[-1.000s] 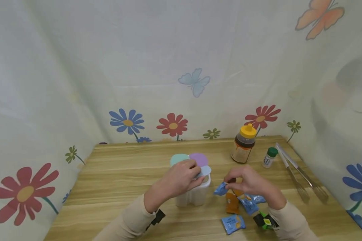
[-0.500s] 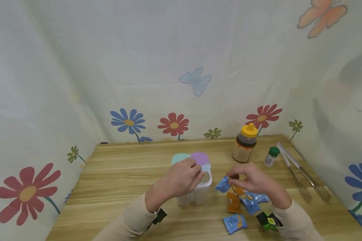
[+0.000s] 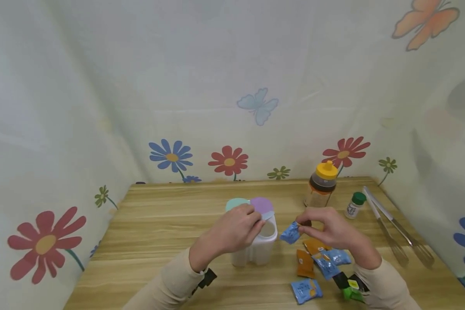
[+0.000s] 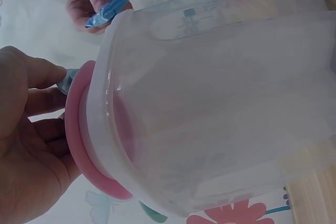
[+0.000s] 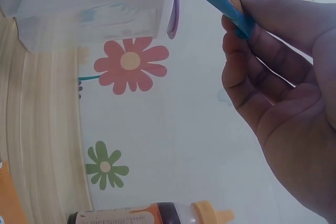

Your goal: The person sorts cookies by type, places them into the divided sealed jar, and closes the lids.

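Observation:
A clear plastic container point(image 3: 261, 253) with a white top stands mid-table. Its lids are coloured: green point(image 3: 234, 202), purple point(image 3: 263, 205), light blue point(image 3: 269, 214) and pink point(image 4: 79, 140). My left hand point(image 3: 231, 230) pinches the light blue lid, which is tipped up from a round opening at the container's right front. In the left wrist view the fingers reach over the pink lid. Just right of the container, my right hand point(image 3: 331, 228) pinches a small blue snack packet point(image 3: 290, 233) by one end, above the table and close to the rim.
Several blue and orange packets point(image 3: 306, 263) lie on the wooden table point(image 3: 170, 211) below my right hand. Behind them stand a yellow-capped bottle point(image 3: 321, 187) and a small green-capped jar point(image 3: 354, 206). Metal tongs point(image 3: 391, 232) lie at the right edge. A flowered curtain borders the table.
My left hand has tipped the light blue lid farther up, so more of the round opening shows. The right hand keeps hold of the blue packet beside the container. The head view has shifted slightly.

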`<action>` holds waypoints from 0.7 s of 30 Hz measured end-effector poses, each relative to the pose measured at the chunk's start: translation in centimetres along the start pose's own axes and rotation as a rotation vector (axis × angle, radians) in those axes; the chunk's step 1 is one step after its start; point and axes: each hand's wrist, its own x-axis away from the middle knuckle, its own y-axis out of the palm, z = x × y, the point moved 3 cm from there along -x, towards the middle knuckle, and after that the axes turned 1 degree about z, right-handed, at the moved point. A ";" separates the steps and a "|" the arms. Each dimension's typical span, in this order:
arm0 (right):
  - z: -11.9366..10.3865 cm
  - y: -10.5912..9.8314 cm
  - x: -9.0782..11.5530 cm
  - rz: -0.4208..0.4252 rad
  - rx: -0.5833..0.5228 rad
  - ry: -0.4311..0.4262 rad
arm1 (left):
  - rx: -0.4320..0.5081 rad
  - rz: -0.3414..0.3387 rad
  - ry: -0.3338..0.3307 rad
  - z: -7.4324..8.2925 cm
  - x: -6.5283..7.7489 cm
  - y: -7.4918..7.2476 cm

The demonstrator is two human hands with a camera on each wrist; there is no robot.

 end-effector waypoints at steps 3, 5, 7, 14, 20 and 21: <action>0.0 -0.2 -0.1 0.013 -0.008 0.000 | 0.008 0.013 0.002 0.0 -0.2 0.0; 0.0 -0.3 -0.1 0.024 -0.014 -0.019 | 0.001 0.034 0.010 0.0 -0.2 0.1; 0.0 -0.3 -0.2 0.033 -0.016 -0.039 | -0.008 0.062 0.021 0.1 -0.2 0.0; 0.2 -0.2 -1.1 0.079 -0.043 -0.095 | -0.030 0.111 0.031 0.2 -0.1 -0.2; -0.2 0.1 -2.0 0.110 -0.091 -0.141 | -0.028 0.099 0.029 0.0 -0.3 -0.3; -0.1 0.2 -2.0 0.114 -0.096 -0.139 | -0.025 0.099 0.028 0.0 -0.3 -0.2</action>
